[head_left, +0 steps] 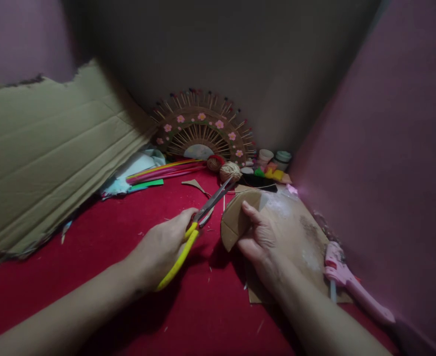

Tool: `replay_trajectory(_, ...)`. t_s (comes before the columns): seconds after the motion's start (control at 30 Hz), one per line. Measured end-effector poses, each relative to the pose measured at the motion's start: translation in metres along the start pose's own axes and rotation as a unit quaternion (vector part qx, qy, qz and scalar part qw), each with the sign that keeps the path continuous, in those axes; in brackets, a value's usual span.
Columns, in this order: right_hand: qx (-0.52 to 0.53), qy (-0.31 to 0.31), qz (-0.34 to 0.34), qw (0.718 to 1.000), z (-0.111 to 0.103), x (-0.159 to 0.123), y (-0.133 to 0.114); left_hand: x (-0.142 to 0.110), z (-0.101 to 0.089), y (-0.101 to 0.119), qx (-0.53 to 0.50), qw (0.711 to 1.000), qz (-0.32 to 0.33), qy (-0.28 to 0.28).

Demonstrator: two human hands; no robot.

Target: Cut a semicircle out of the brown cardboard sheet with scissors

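Observation:
My left hand (168, 247) is closed round the yellow handles of a pair of scissors (210, 205), whose metal blades point up and to the right, away from me. The blades look nearly closed, and their tips lie in front of a ball of beige twine (230, 171). In my right hand (260, 237) is a piece of brown cardboard (236, 222) with a rounded edge, pinched between thumb and fingers. The scissors and the cardboard piece are apart. A thin cardboard offcut (193, 184) lies on the red cloth (129, 316) beyond the blades.
A flower-decorated fan of sticks (201, 123) leans at the back wall. Pipe cleaners (166, 171) lie left of the twine, small paint pots (282, 159) right. A pink glue gun (342, 269) rests beside a stained cardboard sheet (295, 227). Large cardboard (55, 148) leans at left.

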State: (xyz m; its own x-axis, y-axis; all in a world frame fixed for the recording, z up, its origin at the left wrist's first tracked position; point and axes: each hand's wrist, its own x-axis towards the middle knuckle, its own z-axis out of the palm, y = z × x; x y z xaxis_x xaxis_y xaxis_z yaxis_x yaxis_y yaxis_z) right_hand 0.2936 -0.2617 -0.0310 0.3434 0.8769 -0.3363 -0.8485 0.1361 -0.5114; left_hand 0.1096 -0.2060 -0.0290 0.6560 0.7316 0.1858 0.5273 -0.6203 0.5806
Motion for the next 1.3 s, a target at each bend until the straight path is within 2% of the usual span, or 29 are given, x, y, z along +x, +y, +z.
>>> replay_trajectory(0.07,-0.004,-0.004,-0.01,1.0,0.0,-0.002,0.003,0.002,-0.003,0.006,-0.098,0.994,-0.04,-0.006)
replay_trajectory(0.13,-0.012,-0.016,-0.017,1.0,0.001,-0.005,0.008,0.004,-0.006,0.013,-0.205,0.976,-0.073,-0.011)
replay_trajectory(0.2,-0.028,-0.038,-0.012,0.999,0.002,-0.009,0.013,0.005,-0.009,0.019,-0.29,0.954,-0.082,-0.013)
replay_trajectory(0.27,-0.052,-0.071,0.002,0.996,0.003,-0.014,0.018,0.006,-0.01,0.023,-0.32,0.944,-0.077,-0.005)
replay_trajectory(0.43,-0.095,-0.116,0.021,0.988,0.004,-0.02,0.024,0.003,-0.011,0.025,-0.316,0.945,-0.077,0.007)
replay_trajectory(0.57,-0.099,-0.12,0.024,0.988,0.002,-0.019,0.026,0.002,-0.01,0.025,-0.345,0.935,-0.077,0.012)
replay_trajectory(0.93,-0.111,-0.137,0.038,0.984,0.003,-0.021,0.027,0.001,-0.011,0.028,-0.272,0.96,-0.055,0.047)
replay_trajectory(1.1,-0.103,-0.134,0.061,0.984,0.002,-0.023,0.027,0.001,-0.012,0.027,-0.245,0.967,-0.049,0.047)
replay_trajectory(1.3,-0.103,-0.134,0.059,0.984,0.001,-0.022,0.027,0.001,-0.013,0.028,-0.249,0.967,-0.048,0.038)
